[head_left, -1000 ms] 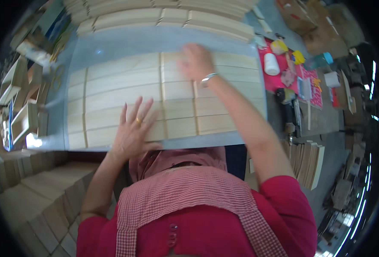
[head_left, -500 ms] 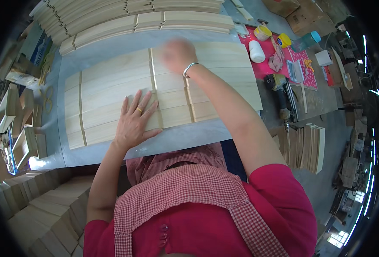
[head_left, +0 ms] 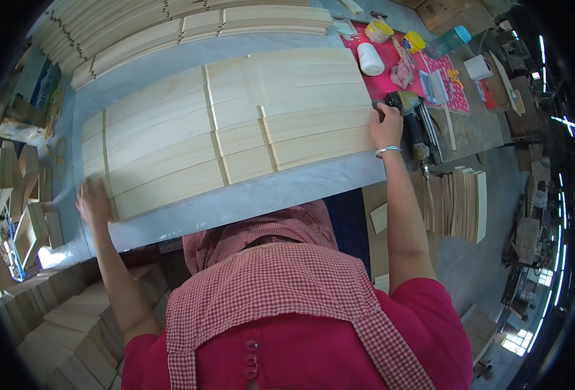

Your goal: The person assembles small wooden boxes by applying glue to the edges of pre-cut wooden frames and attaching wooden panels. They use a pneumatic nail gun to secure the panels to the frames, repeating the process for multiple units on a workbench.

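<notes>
Across the grey tabletop (head_left: 300,179) lay the grooved wooden boards (head_left: 164,146), now bracketed as the hands had spread from their middle to both ends, the left hand (head_left: 94,203) blurred, the right hand (head_left: 386,127) half-curled, neither's grip discernible.

1 head-worn fisheye camera looks down past the wearer's apron (head_left: 268,279) onto the nearby tabletop (head_left: 255,196).

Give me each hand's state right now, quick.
Left hand: blurred at the left end of the boards; grip unclear.
Right hand: curled at their right end; hold unclear.
</notes>
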